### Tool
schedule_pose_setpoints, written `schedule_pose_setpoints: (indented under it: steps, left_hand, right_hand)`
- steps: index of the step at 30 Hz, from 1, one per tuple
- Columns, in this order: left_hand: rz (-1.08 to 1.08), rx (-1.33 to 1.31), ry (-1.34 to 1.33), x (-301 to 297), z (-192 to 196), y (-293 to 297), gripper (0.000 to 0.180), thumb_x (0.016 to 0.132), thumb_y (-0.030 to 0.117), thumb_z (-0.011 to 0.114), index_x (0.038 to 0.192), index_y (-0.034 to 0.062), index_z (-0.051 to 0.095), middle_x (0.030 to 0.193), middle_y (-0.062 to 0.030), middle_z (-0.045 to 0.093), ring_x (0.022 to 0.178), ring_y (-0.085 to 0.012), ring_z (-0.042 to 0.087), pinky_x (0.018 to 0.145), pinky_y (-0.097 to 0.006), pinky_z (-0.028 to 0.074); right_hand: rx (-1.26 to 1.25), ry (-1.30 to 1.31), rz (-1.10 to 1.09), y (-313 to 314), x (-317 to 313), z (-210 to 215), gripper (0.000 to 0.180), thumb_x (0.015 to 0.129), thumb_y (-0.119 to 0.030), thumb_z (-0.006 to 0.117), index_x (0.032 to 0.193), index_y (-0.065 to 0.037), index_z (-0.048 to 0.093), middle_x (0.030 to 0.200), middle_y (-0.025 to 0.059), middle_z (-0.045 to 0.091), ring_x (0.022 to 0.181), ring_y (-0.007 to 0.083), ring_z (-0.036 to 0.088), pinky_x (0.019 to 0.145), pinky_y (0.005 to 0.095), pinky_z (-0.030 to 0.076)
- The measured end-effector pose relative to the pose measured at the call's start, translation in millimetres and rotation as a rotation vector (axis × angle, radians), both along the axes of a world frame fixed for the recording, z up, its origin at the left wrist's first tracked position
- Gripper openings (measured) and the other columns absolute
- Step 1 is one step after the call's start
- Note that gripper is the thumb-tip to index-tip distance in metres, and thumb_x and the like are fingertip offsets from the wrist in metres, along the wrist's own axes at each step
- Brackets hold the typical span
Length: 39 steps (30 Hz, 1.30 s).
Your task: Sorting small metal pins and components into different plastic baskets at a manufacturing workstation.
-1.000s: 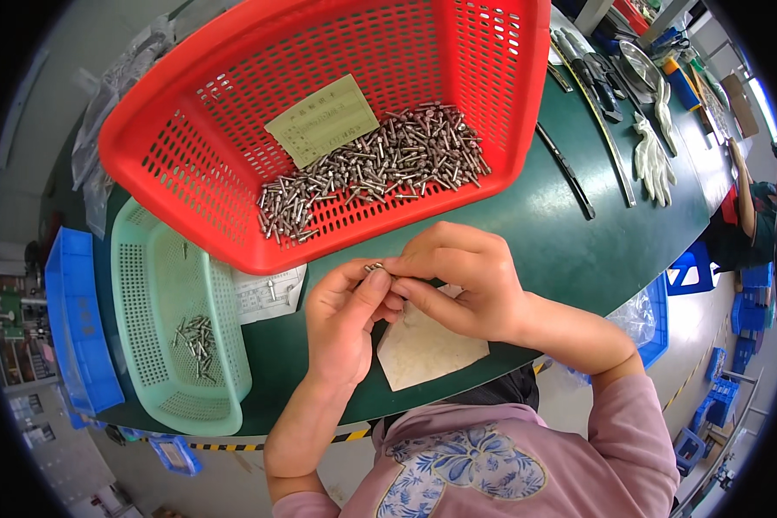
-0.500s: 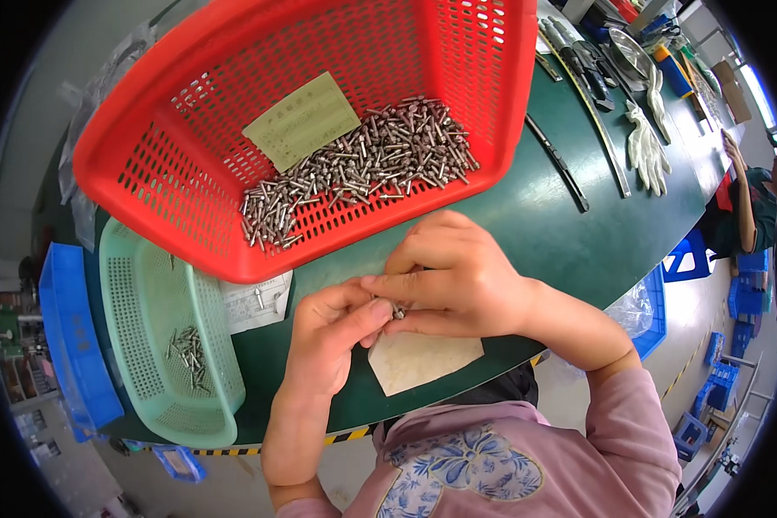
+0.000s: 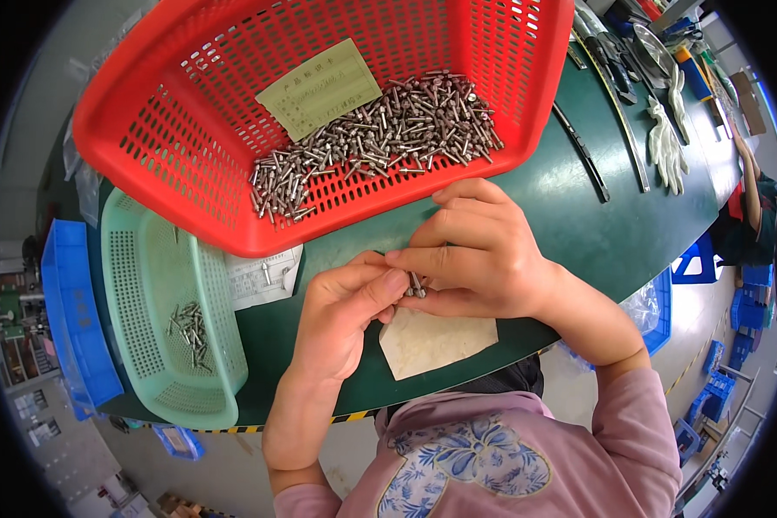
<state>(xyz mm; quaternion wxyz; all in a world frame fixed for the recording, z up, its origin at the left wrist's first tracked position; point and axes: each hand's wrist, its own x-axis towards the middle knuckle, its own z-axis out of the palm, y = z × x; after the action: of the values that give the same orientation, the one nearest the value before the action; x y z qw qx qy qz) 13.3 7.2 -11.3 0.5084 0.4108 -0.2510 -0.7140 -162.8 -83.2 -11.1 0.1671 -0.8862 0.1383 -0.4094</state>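
**Two hands, small metal parts pinched between them**

I am observing two hands meeting over the green desk [image 3: 578, 233]. The left hand [image 3: 341, 315] and the right hand [image 3: 479, 255] are pinching together on what look like two small metal screws [image 3: 415, 287], fingers closed around them, just above one pale paper sheet [image 3: 436, 341]. I am counting two baskets: one red basket [image 3: 147, 147] holding a heap of screws [image 3: 380, 134] too many to count plus one yellowish card [image 3: 319, 88], and one pale green basket [image 3: 147, 285] holding a small cluster of screws [image 3: 190, 328]. One blue bin [image 3: 69, 319] is sitting at the far left.
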Motion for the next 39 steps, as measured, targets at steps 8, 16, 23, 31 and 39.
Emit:
schedule_pose_setpoints:
  steps: [8, 16, 23, 31, 39]
  left_hand:
    - [-0.060, 0.055, 0.181, 3, 5, 0, 0.031, 0.096, 0.022, 0.051, 0.100, -0.0056, 0.065, 0.105, -0.0099, 0.061, 0.078, -0.0116, 0.053, 0.066, -0.024, 0.043]
    - [-0.174, -0.036, 0.298, 1, 3, 4, 0.036, 0.097, 0.028, 0.051, 0.100, -0.0056, 0.064, 0.112, -0.0122, 0.061, 0.079, -0.0137, 0.053, 0.068, -0.026, 0.044]
    - [0.349, -0.695, -1.011, 0, 11, 3, 0.020, 0.071, 0.005, 0.067, 0.090, 0.0008, 0.070, 0.090, -0.0104, 0.055, 0.076, -0.0175, 0.053, 0.066, -0.026, 0.042]
    - [0.314, -1.204, -1.310, -3, 9, -8, 0.041, 0.060, 0.009, 0.074, 0.100, 0.0150, 0.075, 0.110, -0.0108, 0.058, 0.097, -0.0263, 0.055, 0.079, -0.033, 0.049]
    - [0.307, -1.247, -1.329, 1, 8, -6, 0.036, 0.060, 0.009, 0.074, 0.095, 0.0134, 0.075, 0.109, -0.0083, 0.062, 0.093, -0.0251, 0.057, 0.076, -0.033, 0.052]
  right_hand:
    - [0.337, -0.141, 0.057, 4, 4, -3, 0.030, 0.062, -0.021, 0.080, 0.089, -0.010, 0.071, 0.069, -0.0032, 0.059, 0.064, 0.0154, 0.058, 0.063, 0.0306, 0.041]
    - [0.455, -0.162, 0.103, 6, 2, 3, 0.026, 0.066, -0.020, 0.080, 0.087, -0.008, 0.072, 0.067, -0.0013, 0.060, 0.062, 0.0147, 0.059, 0.061, 0.0290, 0.042]
    - [0.754, -0.169, 0.180, 6, -3, 11, 0.026, 0.068, -0.011, 0.079, 0.090, -0.001, 0.070, 0.076, 0.0059, 0.062, 0.067, 0.0135, 0.060, 0.057, 0.0243, 0.048]
    - [0.956, -0.104, 0.371, 11, -2, 6, 0.028, 0.070, -0.008, 0.078, 0.095, 0.000, 0.069, 0.083, 0.0060, 0.063, 0.074, 0.0119, 0.059, 0.065, 0.0251, 0.050]
    - [1.064, -0.140, 0.492, 11, -1, 4, 0.035, 0.070, -0.008, 0.081, 0.103, 0.000, 0.069, 0.090, 0.0066, 0.063, 0.083, 0.0138, 0.061, 0.071, 0.0265, 0.051]
